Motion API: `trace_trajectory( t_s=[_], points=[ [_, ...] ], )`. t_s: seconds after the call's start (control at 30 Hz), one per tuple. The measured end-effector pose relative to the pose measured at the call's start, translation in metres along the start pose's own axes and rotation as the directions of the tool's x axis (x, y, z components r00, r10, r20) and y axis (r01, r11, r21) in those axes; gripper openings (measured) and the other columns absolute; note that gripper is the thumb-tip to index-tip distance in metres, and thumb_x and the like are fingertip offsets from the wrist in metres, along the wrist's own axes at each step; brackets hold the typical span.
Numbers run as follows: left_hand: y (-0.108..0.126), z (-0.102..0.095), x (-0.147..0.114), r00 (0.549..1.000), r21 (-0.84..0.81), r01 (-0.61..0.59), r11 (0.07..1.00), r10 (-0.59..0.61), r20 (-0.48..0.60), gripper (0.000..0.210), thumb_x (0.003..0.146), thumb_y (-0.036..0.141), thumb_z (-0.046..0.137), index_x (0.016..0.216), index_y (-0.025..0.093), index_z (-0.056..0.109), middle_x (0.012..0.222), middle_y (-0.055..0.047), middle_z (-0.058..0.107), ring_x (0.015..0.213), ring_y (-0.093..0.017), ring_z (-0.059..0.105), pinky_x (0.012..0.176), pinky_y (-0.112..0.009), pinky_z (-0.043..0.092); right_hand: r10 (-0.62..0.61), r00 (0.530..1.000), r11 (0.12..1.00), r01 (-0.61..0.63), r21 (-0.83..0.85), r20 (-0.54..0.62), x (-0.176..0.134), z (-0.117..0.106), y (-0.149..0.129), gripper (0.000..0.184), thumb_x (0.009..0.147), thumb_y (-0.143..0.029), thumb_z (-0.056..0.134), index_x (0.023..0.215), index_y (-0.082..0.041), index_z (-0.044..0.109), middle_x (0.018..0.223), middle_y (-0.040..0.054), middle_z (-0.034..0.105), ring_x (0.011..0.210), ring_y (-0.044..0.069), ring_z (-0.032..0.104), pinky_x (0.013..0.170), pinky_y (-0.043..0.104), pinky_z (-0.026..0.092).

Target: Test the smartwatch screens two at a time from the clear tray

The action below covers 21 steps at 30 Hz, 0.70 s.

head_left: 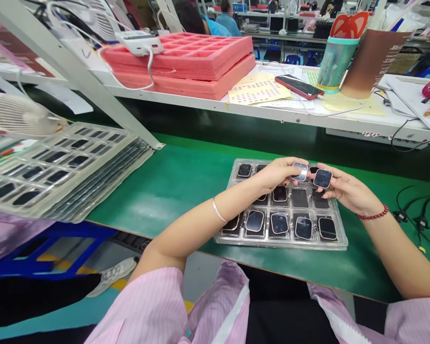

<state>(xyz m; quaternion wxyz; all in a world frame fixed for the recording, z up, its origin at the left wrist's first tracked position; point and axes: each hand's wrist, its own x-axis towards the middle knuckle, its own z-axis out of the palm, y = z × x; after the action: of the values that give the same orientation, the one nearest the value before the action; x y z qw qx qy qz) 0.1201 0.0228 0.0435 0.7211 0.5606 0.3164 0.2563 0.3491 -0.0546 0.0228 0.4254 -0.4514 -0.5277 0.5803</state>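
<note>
Above a clear plastic tray (283, 242), my left hand (281, 173) pinches a square smartwatch body with a pale, reflective face (300, 172). Close beside it, my right hand (347, 188) grips another smartwatch body with a dark face and a light metal rim (323, 178). The two watch bodies are held nearly side by side, faces up. Several similar watch bodies, such as a dark one (327, 228), lie in the tray's pockets. At least one pocket (300, 198) under my hands shows no watch body. My left forearm covers part of the tray's left side.
Stacked trays of dark pieces (68, 167) stand at the left, with a white fan (17, 114) over them. A shelf (215, 102) spans the back, bearing red foam trays (186, 57), a phone (299, 87) and cups (338, 62). Black cables (421, 222) lie at the right.
</note>
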Motion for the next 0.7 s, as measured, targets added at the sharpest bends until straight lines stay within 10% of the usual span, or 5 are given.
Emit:
trace_trajectory(
  t_s=[0.27,0.7],
  points=[
    [0.000,-0.010,-0.004,0.950,0.002,0.012,1.000,-0.012,0.312,0.070,0.074,0.032,0.079,0.139,0.022,0.053,0.110,-0.011,0.067,0.075,-0.014,0.065,0.049,-0.019,0.037,-0.053,0.999,0.995,0.053,0.082,-0.008,0.000,0.004,0.000,0.043,0.076,-0.044,0.082,0.113,-0.024,0.071,0.108,0.0061,0.068,0.074,0.013,0.062,0.063,0.023,0.058],
    [-0.005,-0.003,-0.003,0.984,0.163,-0.029,0.986,-0.001,0.178,0.054,0.074,0.005,0.056,0.127,0.013,0.054,0.110,-0.013,0.067,0.082,-0.016,0.068,0.055,-0.020,0.048,-0.042,0.995,0.999,0.041,-0.013,-0.087,-0.004,0.018,0.000,0.045,0.088,-0.038,0.067,0.130,-0.023,0.057,0.115,0.0081,0.066,0.088,0.020,0.069,0.072,0.032,0.063]
  ],
)
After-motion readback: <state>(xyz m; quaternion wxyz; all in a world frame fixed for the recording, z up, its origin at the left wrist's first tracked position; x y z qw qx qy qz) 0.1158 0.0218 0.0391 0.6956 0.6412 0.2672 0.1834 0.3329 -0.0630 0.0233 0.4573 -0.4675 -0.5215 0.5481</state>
